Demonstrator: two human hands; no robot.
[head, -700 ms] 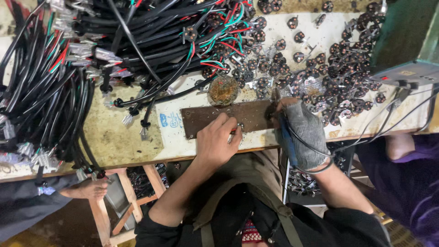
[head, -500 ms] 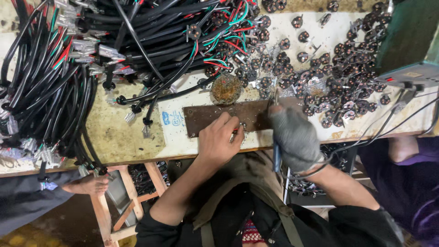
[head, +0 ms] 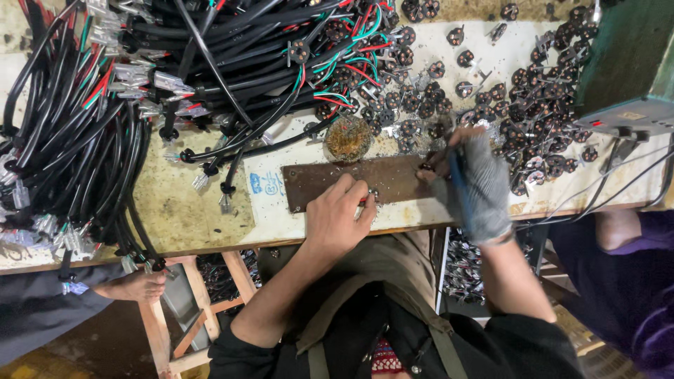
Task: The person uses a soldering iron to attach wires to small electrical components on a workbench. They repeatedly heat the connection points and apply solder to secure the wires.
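Workbench seen from above. The bare left hand (head: pixel 340 221) is pressed on the lower edge of a brown metal plate (head: pixel 351 181), its fingertips pinched on a small part with a red tip (head: pixel 366 199), too small to identify. The gloved right hand (head: pixel 476 184) is closed around a blue-handled tool (head: pixel 458 179), whose tip is brought to a small round connector piece (head: pixel 426 168) at the plate's 3 o'clock end. A round, rust-flecked tin (head: pixel 348 138) lies at 12 o'clock from the plate, just beside it. Loose round connector pieces (head: pixel 533 91) are heaped from 12 to 3 o'clock; bundled black cables (head: pixel 105 133) with coloured leads are spread from 9 to 12 o'clock. A green box (head: pixel 625 77) stands at the far 2 o'clock corner. The connector piece is judged light, rigid and easily scattered; it is best pinched by its rim, clear of the metal contacts.
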